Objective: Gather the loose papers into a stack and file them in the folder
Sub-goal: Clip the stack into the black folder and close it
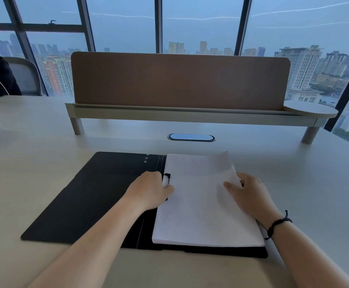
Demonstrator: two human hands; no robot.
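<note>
A black folder (82,196) lies open flat on the desk. A stack of white papers (200,215) rests on its right half, with the top sheets lifted and curled at the far right corner. My left hand (148,190) sits at the stack's left edge by the spine, its fingers closed on a small black clip (167,177). My right hand (250,194) grips the stack's right edge, thumb on top of the sheets and fingers tucked under the raised ones. A dark cord bracelet is on my right wrist.
A brown divider screen (179,80) on a raised shelf stands across the back of the desk (23,163). An oval cable port (190,137) is set in the desk just beyond the folder. A grey chair (23,75) stands at the far left by the windows.
</note>
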